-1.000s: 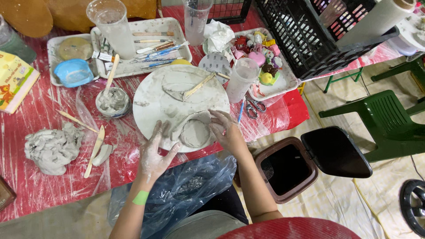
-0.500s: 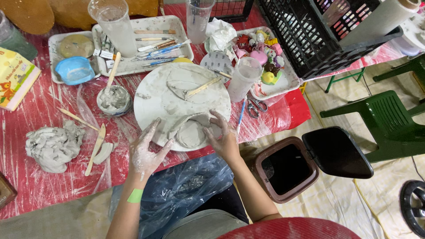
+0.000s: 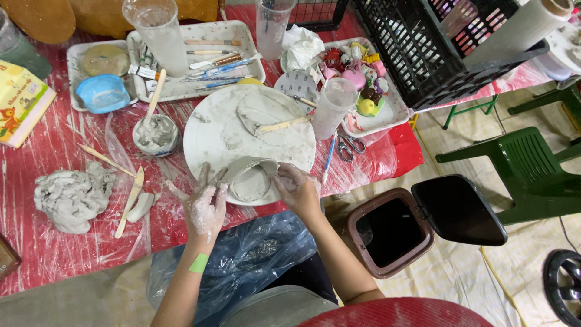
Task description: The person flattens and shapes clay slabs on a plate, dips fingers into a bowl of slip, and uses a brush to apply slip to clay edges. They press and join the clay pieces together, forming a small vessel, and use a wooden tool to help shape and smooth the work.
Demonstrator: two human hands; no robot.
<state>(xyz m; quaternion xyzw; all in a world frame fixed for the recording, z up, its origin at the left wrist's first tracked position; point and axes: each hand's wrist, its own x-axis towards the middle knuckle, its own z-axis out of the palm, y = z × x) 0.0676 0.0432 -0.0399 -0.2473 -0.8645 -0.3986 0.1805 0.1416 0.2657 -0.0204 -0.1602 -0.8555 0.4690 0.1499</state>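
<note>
**Fingers on the clay bowl, low centre of frame**

Fingers [image 3: 209,181] of the left hand [image 3: 203,209] are spread wide and slip-coated, tips resting against the left wall of the small clay bowl [image 3: 251,180]; nothing is gripped. The right hand [image 3: 298,189] curls loosely against the bowl's right rim, fingers bent around the wall. Bowl sits on the near edge of the round white board [image 3: 248,136], low centre of frame, close to the tabletop [image 3: 54,260] edge.

Judgement on doing it well: wall looks thin and wet, so pressure from both sides should be light and even, one hand backing the other. Bowl is near the board's lip; keeping it from sliding off matters.

Containers:
- Small round dish [image 3: 156,134], left of the board: grey slip, a wooden stick standing in it.
- Blue bowl [image 3: 103,94], upper left: looks to hold a little cloudy water.
- White tray [image 3: 193,60], top centre: brushes and modelling tools, plus a tall clear cup [image 3: 156,33], smeared, contents unclear.
- Second tray [image 3: 363,82], upper right of the board: small coloured figures.
- Brown bin [image 3: 393,233], lower right, on the floor: lid open, inside dark, contents not readable.

Loose clay lump [image 3: 71,197] lies at left.
</note>
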